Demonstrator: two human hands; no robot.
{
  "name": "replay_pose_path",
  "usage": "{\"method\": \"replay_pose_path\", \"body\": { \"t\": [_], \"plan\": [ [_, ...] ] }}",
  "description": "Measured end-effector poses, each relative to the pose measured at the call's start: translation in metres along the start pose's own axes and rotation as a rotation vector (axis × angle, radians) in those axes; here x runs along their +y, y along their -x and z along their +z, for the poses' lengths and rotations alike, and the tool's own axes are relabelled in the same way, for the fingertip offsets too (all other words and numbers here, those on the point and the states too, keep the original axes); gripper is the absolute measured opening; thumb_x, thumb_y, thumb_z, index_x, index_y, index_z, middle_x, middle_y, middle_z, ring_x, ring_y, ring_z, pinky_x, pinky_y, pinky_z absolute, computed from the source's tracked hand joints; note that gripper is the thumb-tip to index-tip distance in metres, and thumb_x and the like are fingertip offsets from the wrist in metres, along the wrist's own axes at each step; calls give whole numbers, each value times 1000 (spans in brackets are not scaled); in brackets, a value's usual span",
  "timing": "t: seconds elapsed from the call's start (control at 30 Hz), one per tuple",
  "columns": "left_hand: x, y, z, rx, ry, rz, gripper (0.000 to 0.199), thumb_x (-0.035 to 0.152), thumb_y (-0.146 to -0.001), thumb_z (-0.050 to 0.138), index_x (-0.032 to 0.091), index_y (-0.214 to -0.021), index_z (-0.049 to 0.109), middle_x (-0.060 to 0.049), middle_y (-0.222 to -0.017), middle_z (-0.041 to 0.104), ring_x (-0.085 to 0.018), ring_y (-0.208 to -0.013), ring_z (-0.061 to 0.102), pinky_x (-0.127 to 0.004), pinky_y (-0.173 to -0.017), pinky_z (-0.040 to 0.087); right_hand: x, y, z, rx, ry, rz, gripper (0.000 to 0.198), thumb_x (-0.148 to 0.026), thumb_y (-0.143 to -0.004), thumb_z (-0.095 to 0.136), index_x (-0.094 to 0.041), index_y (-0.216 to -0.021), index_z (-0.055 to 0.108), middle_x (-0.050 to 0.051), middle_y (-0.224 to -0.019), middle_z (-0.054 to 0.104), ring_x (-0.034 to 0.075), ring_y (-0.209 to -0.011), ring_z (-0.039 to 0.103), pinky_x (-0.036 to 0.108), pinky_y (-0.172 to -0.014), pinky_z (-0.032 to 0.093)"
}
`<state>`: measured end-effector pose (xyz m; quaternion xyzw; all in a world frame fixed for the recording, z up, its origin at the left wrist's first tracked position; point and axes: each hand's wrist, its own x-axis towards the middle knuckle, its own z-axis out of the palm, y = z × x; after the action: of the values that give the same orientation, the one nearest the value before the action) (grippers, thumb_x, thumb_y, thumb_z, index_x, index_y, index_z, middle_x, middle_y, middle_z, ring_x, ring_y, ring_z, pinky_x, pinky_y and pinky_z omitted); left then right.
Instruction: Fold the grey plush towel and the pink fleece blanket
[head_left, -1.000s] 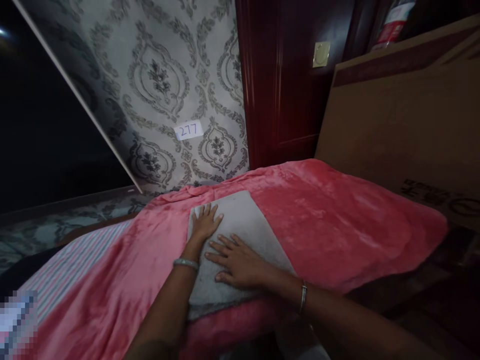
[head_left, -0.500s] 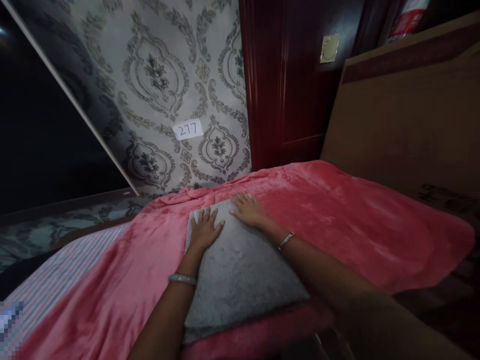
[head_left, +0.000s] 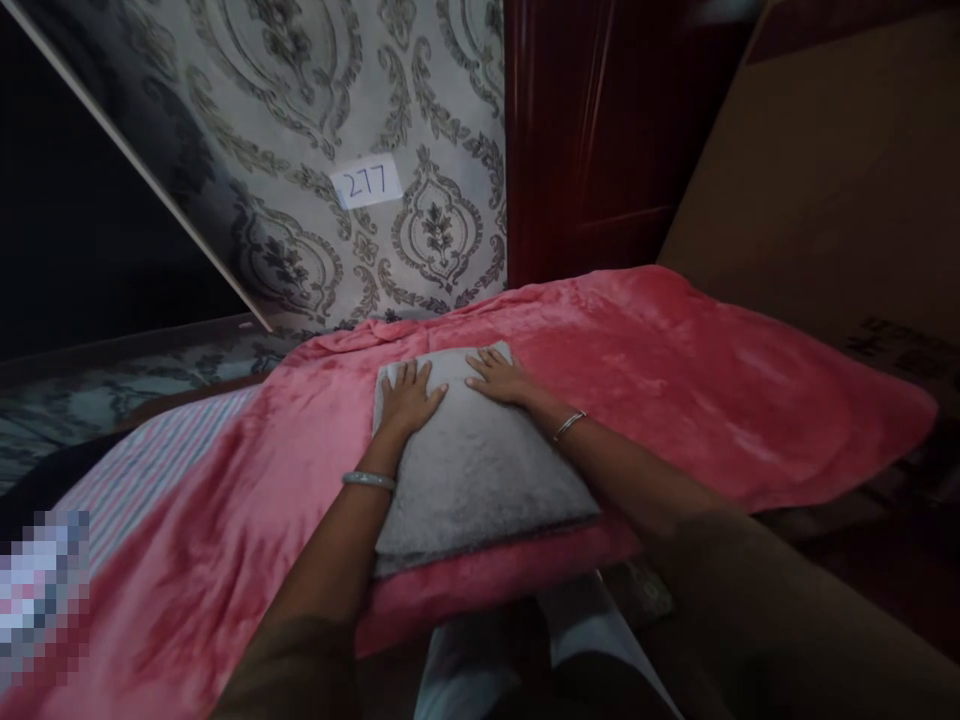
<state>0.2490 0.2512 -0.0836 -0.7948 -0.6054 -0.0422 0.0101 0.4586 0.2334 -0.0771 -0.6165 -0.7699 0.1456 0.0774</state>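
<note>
A grey, plush rectangle of cloth (head_left: pixel 480 470), perhaps folded or a cushion cover, lies flat on a pink blanket (head_left: pixel 660 390). My left hand (head_left: pixel 409 395) rests palm down on its far left corner, fingers spread, a greyish bangle on the wrist. On the far right part of the cloth lies my right hand (head_left: pixel 499 377), also flat with fingers apart; a thin silver bracelet circles that wrist. Neither hand grips anything. The near edge of the grey cloth reaches close to the blanket's front edge.
Patterned wallpaper (head_left: pixel 435 120) with a paper marked 277 (head_left: pixel 369 181) rises behind. A dark screen-like panel (head_left: pixel 90 200) stands left, a dark red door or cabinet (head_left: pixel 585 140) behind, and a large cardboard box (head_left: pixel 817 180) right. Striped bedding (head_left: pixel 165 450) shows at left.
The camera view has tilted downward, so the wall, blanket and hands appear higher. My right hand has shifted slightly on the grey cloth; both hands stay flat on it.
</note>
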Motion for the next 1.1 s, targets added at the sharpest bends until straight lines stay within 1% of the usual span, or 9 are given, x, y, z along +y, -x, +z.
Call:
{"method": "replay_pose_path", "body": {
  "t": [0.2, 0.3, 0.4, 0.5, 0.6, 0.7, 0.8, 0.9, 1.1],
  "plan": [
    [1, 2, 1, 8, 33, 4, 72, 59, -100, 28, 21, -160, 30, -14, -170, 18, -34, -157, 15, -60, -124, 13, -20, 91, 18, -80, 28, -285, 77, -71, -95, 44, -38, -162, 25, 4, -172, 7, 39, -157, 1, 69, -119, 8],
    [1, 2, -1, 16, 30, 6, 71, 59, -100, 27, 21, -160, 30, -15, -170, 18, -33, -157, 16, -61, -124, 12, -24, 138, 36, -16, 56, -324, 72, -66, -98, 43, -37, -162, 26, 5, -171, 12, 39, -157, 2, 69, -119, 12],
    [3, 1, -10, -25, 27, 11, 71, 59, -100, 28, 22, -161, 29, -14, -170, 18, -32, -157, 15, -60, -124, 9, -23, 162, 44, 22, 83, -326, 68, -62, -100, 43, -35, -161, 30, 6, -170, 18, 37, -156, 8, 66, -119, 17],
    [4, 15, -25, -114, 30, 14, 71, 59, -100, 29, 23, -161, 30, -15, -170, 18, -33, -157, 14, -61, -124, 8, -21, 165, 42, 1, 91, -339, 67, -62, -100, 43, -34, -160, 32, 6, -169, 22, 36, -156, 12, 64, -120, 20],
    [2, 58, -30, -144, 30, 109, 71, 62, -99, 31, 25, -159, 32, -13, -170, 20, -35, -157, 14, -62, -123, 11, -22, 163, 39, -4, 88, -316, 65, -60, -101, 41, -34, -160, 33, 6, -169, 22, 35, -156, 14, 63, -120, 20],
    [-6, 117, -19, -135, 35, 285, 77, 66, -94, 43, 30, -161, 29, -11, -171, 16, -34, -158, 12, -59, -124, 14, -24, 164, 43, 37, 88, -268, 68, -60, -101, 41, -32, -161, 30, 7, -170, 17, 37, -156, 12, 66, -120, 18],
    [-16, 160, 0, -18, 41, 283, 74, 61, -96, 44, 30, -161, 27, -11, -172, 13, -34, -158, 11, -58, -124, 16, -24, 166, 48, 59, 93, -268, 68, -59, -101, 42, -31, -161, 30, 7, -170, 17, 37, -156, 13, 66, -120, 18],
    [-21, 171, 11, 65, 44, 264, 70, 58, -97, 45, 31, -160, 31, -11, -171, 19, -35, -157, 16, -60, -123, 20, -24, 168, 54, 95, 90, -281, 67, -59, -101, 41, -31, -161, 32, 8, -169, 20, 37, -155, 16, 66, -119, 21],
    [-21, 164, 8, 28, 99, 263, 71, 57, -97, 46, 26, -160, 32, -15, -170, 19, -36, -157, 16, -63, -123, 19, -19, 164, 62, 157, 25, -309, 67, -60, -99, 43, -30, -159, 37, 9, -168, 24, 36, -155, 18, 64, -119, 23]
  ]
}}
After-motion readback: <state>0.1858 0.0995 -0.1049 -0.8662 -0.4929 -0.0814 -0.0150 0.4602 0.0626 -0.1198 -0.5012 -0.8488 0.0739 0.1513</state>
